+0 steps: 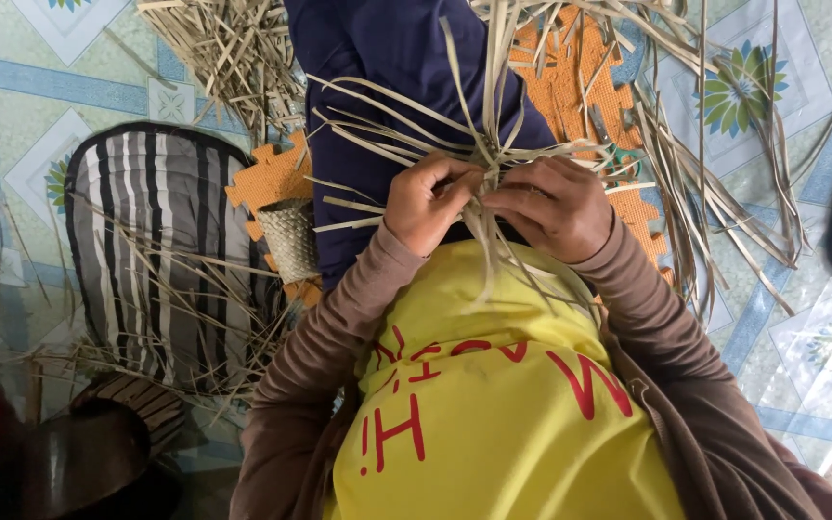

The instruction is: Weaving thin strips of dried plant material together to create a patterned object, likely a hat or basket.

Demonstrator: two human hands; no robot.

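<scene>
Dry, pale leaf strips fan out from a woven knot held over the lap. Left hand and right hand are both closed, pinching that crossing. Strips look light, springy and easily split; best gripped at the woven centre.

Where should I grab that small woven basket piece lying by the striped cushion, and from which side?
Probably pinch the small woven basket across its open upper rim, coming from above. It lies apart from both hands, on the orange mat, with the striped cushion crowding one side and the blue-clad leg the other.
</scene>
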